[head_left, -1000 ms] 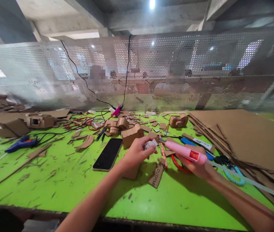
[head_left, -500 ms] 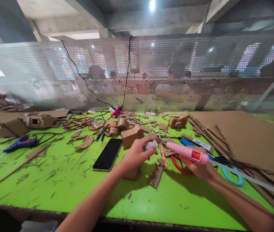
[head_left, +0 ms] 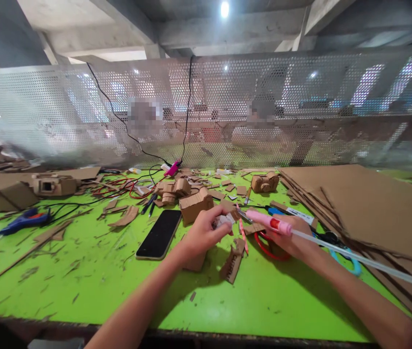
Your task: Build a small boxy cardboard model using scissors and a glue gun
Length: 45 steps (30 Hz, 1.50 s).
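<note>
My left hand (head_left: 206, 230) pinches a small whitish piece (head_left: 224, 220) with a bit of brown cardboard at its edge. A pink glue gun (head_left: 268, 221) is gripped by my right hand (head_left: 293, 237), its metal nozzle pointing left, close to that piece. From the gun's back a long clear glue stick (head_left: 358, 259) sticks out to the right. Below the hands lie a printed cardboard scrap (head_left: 232, 261) and a pink patterned strip (head_left: 243, 230). Red-handled scissors (head_left: 269, 249) lie partly under my right hand. A cardboard camera shape (head_left: 196, 204) stands just beyond my left hand.
A black phone (head_left: 158, 234) lies left of my left forearm. Stacked cardboard sheets (head_left: 366, 208) cover the right side. A blue glue gun (head_left: 24, 220) and cardboard models are at the left. Behind the green table (head_left: 111, 291) stands a perforated screen (head_left: 220, 140), with people beyond.
The pink glue gun has turned, its back end swinging away from the camera, and its nozzle stays by the small piece. The brown edge of that piece now shows. The whole view has shifted slightly.
</note>
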{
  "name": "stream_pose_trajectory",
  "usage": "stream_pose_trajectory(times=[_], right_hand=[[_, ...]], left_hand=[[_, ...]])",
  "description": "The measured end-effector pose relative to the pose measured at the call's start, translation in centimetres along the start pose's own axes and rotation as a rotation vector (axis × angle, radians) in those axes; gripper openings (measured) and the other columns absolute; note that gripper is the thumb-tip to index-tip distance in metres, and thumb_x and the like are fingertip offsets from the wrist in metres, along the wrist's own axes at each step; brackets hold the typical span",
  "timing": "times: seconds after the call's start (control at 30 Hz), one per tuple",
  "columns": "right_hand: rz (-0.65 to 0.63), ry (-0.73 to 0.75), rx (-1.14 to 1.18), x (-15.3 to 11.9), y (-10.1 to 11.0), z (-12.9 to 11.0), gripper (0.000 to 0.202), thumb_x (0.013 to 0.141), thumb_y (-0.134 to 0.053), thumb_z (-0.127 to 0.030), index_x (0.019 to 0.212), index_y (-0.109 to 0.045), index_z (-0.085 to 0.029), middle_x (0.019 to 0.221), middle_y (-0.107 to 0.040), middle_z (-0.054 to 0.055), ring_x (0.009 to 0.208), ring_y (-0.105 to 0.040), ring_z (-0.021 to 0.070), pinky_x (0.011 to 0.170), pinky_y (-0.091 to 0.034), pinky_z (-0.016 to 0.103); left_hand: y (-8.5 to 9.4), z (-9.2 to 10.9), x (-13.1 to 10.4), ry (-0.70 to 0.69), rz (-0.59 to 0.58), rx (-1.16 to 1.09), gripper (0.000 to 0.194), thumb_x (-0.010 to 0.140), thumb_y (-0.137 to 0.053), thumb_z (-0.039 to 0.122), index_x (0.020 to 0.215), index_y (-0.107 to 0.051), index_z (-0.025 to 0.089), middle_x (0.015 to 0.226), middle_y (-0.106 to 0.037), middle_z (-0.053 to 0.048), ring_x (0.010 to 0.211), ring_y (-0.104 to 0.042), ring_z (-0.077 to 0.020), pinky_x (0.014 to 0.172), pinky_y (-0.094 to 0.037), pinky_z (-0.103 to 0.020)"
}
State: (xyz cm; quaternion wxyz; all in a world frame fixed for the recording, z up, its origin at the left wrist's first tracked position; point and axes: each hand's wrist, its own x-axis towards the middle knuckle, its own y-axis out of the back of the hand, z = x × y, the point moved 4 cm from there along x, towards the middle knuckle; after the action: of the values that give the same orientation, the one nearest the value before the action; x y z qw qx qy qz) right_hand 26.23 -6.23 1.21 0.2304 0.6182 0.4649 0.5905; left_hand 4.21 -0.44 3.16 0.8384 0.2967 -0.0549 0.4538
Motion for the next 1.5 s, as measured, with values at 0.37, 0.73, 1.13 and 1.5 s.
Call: stream_pose_trajectory(times=[0.37,0.73,1.13,1.5], right_hand=[[-0.226,-0.115,-0.185,0.9,-1.3,7.0,0.047,0.074,-0.064,-0.030,0.118,-0.049,-0.020,0.113,-0.048,0.011,0.078,-0.060,0.0221,0.056,-0.039,0.027],[-0.221,0.075,0.178,0.6,0.4,5.7,0.052,0.065,-0.061,-0.014,0.116,-0.052,-0.021,0.117,-0.055,0.010,0.108,-0.057,0.0269,0.091,-0.048,0.039],[0.012,0.306,0.156,0.1,-2.9,-1.8,0.015,0.091,-0.049,-0.020,0.099,-0.062,-0.022,0.093,-0.072,0.006,0.089,-0.065,0.0218,0.094,-0.041,0.050],[0.164,0.261,0.213,-0.5,0.8,-2.6,0.012,0.090,-0.054,-0.030,0.098,-0.058,-0.021,0.087,-0.069,0.006,0.073,-0.066,0.0186,0.063,-0.049,0.028]], left_hand=[[0.8,-1.4,0.8,0.022,0.066,-0.164,0.017,0.077,-0.056,0.029,0.086,-0.055,0.015,0.067,-0.064,0.000,0.052,-0.055,-0.0094,0.048,-0.043,-0.019],[1.1,-0.9,1.2,0.058,0.128,-0.232,0.013,0.074,-0.054,0.028,0.080,-0.051,0.016,0.065,-0.062,0.001,0.049,-0.052,-0.0086,0.046,-0.043,-0.019],[-0.2,-0.8,0.7,0.056,0.031,-0.115,0.008,0.078,-0.053,0.022,0.082,-0.057,0.015,0.067,-0.062,0.001,0.057,-0.055,-0.0099,0.054,-0.045,-0.020],[-1.0,-1.2,0.3,0.124,0.022,0.133,0.026,0.075,-0.052,0.017,0.099,-0.062,0.016,0.073,-0.063,0.000,0.059,-0.057,-0.0122,0.058,-0.043,-0.022]])
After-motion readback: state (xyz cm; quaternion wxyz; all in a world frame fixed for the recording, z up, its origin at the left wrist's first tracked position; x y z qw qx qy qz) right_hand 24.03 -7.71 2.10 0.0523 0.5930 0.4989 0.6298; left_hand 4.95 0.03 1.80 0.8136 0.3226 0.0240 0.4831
